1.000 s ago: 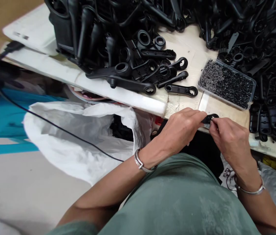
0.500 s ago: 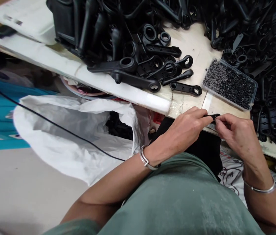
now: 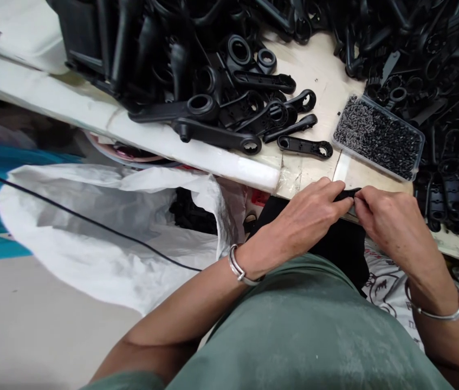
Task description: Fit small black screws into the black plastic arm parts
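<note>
Black plastic part at edge of tabletop

The left hand pinches it between its fingers; the right hand presses its fingers together at one end, hiding anything between. Just beyond lies a clear box of tiny pieces.

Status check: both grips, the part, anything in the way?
Left grip holds black part. Right grip at its end. Part mostly hidden by grips. Clear box beyond, not blocking.

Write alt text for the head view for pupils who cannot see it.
The left hand holds a small black part at the edge of a worktable, the right hand touching its end. Beyond are a clear box of tiny pieces and heaps of black parts; at left, an open white sack.
</note>
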A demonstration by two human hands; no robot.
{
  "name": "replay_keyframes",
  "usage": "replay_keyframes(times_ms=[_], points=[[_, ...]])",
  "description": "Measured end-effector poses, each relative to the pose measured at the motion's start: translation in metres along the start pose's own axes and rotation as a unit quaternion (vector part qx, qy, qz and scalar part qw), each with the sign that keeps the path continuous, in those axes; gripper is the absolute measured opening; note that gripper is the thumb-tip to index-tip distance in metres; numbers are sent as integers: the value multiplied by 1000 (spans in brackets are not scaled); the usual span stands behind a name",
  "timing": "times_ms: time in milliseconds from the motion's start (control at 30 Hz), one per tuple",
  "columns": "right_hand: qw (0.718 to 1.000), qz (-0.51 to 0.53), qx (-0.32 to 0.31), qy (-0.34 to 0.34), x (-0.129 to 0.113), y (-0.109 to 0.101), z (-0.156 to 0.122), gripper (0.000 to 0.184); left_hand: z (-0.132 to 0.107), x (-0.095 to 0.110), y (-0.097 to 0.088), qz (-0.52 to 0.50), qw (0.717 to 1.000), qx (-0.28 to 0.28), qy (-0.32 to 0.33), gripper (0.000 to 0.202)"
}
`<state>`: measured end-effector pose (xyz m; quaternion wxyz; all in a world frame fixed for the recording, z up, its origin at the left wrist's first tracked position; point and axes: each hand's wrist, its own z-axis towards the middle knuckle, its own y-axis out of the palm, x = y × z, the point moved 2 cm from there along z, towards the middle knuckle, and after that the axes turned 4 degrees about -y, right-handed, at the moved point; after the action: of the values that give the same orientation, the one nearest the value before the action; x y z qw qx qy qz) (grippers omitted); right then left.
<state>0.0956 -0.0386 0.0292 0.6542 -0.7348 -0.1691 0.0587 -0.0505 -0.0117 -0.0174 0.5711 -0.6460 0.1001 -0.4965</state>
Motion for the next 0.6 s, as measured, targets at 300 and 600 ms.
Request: replay_keyframes(times_ms=[300, 600], points=[[994, -64, -75, -51, -4, -16, 7, 23, 1, 1, -10, 55, 998, -26, 20, 25], [993, -67, -91, 17, -6, -9, 3, 20, 0, 0, -7, 67, 996, 14, 49, 27]])
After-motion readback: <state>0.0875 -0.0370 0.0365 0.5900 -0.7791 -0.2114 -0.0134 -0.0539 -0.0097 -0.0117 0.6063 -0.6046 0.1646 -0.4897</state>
